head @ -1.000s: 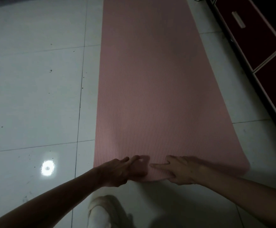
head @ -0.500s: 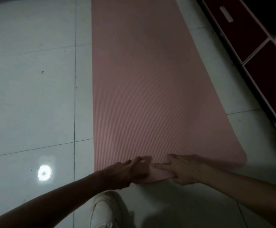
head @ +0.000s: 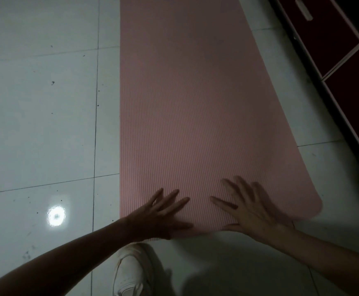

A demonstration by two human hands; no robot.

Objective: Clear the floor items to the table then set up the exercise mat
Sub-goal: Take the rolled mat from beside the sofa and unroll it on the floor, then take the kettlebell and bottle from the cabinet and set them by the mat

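Head view: pink mat (head: pixel 195 107) lies unrolled on the tiled floor (head: pixel 39 129), running straight away from the person.
Mat long axis: near-to-far, from the hands up past the top of frame; far end not visible.
Mat near edge: just ahead of the person's shoe (head: pixel 129 272), under both palms.
Mat near-right corner: looks slightly lifted or curled, shadow under it; cannot tell for sure in this light.
Left hand (head: pixel 161 212): fingers straight and spread, palm flat on the mat near its left side, holding nothing.
Right hand (head: pixel 251 208): fingers spread and flat on the mat around the middle of the near edge, holding nothing; motion-blurred, so exact contact is unclear.
Hand spacing: side by side, thumbs toward each other, small gap between them.
Key relation: right hand is the nearer one to the near-right corner; that corner lies to its right along the short edge, across the long axis.
Judged step: floor around the mat shows no loose items, so this reads as the final flattening of the mat.
Judged next move: sweep outward along the near edge, right hand toward the right corner.
Risk: mat may spring back at that corner.
Cabinet (head: pixel 345 67): dark red drawer fronts along the right side, near the mat's right edge, not touching it.
Light glare (head: pixel 56 215): on the floor left of the left forearm.
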